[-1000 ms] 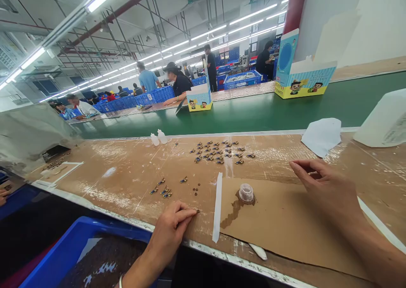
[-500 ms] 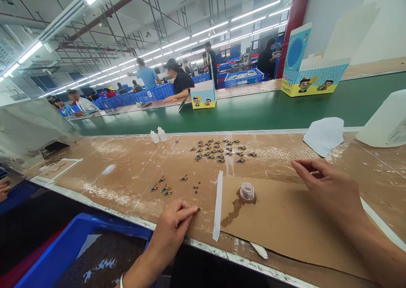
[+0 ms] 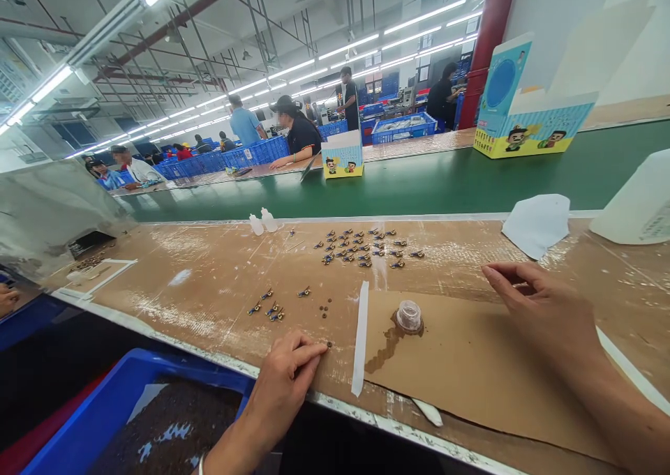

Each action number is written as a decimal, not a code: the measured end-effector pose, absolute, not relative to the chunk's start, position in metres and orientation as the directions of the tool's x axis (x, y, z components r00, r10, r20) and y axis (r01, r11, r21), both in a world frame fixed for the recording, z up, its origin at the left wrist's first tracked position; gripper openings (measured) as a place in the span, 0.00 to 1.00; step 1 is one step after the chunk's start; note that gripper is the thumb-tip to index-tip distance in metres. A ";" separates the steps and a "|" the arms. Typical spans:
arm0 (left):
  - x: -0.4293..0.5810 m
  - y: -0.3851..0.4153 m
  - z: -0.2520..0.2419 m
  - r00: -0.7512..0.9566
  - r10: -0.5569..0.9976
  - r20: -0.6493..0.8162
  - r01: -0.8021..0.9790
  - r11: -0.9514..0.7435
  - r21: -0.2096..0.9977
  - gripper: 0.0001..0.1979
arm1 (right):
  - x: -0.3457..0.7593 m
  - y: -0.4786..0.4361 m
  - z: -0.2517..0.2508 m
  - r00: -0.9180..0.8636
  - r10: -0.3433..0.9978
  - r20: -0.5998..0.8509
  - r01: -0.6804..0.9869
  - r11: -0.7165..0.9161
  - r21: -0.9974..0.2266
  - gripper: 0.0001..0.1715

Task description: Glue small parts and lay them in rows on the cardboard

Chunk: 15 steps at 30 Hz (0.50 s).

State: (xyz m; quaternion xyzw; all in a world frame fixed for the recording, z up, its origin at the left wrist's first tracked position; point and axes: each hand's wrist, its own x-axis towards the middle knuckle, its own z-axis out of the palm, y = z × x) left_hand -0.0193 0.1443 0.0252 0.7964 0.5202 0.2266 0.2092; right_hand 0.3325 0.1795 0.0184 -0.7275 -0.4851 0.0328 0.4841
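My left hand (image 3: 287, 372) rests by the table's front edge. Its thumb and forefinger are drawn together, their tips at a small brown round piece (image 3: 329, 344) on the tabletop. Several like pieces (image 3: 324, 312) lie just beyond. To their left are several small blue-and-yellow figures (image 3: 273, 309), and a larger group of such figures (image 3: 361, 247) is spread farther back. My right hand (image 3: 547, 314) hovers above the right part of a cardboard sheet (image 3: 450, 370), thumb and forefinger pinched; whatever is between them is too small to make out. A clear little cup (image 3: 408, 316) stands on the sheet with a dark wet stain around it.
White tape (image 3: 360, 339) runs along the sheet's left edge. Two small white bottles (image 3: 269, 220), a white cloth (image 3: 538, 224) and a big whitish jug (image 3: 633, 199) stand or lie farther back. Printed boxes (image 3: 534, 133) sit on a green belt (image 3: 419, 174). A blue bin (image 3: 141, 370) is below left.
The printed boxes on the green belt have shifted to the right. Slightly more of the brown piece shows at my left fingertips. My right hand has hardly moved.
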 end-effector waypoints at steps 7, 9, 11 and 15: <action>-0.020 0.149 0.024 0.340 0.929 0.144 0.764 -0.362 0.534 0.13 | 0.334 0.179 0.018 0.524 0.738 0.424 0.675 -0.057 -0.735 0.25; -0.020 0.151 0.023 0.343 0.927 0.150 0.762 -0.368 0.533 0.13 | 0.333 0.179 0.018 0.523 0.739 0.425 0.675 -0.055 -0.736 0.25; -0.019 0.151 0.023 0.342 0.927 0.155 0.759 -0.370 0.536 0.13 | 0.333 0.180 0.018 0.525 0.739 0.422 0.673 -0.058 -0.737 0.25; -0.018 0.149 0.022 0.340 0.925 0.167 0.752 -0.374 0.543 0.13 | 0.332 0.181 0.019 0.542 0.733 0.412 0.669 -0.080 -0.739 0.25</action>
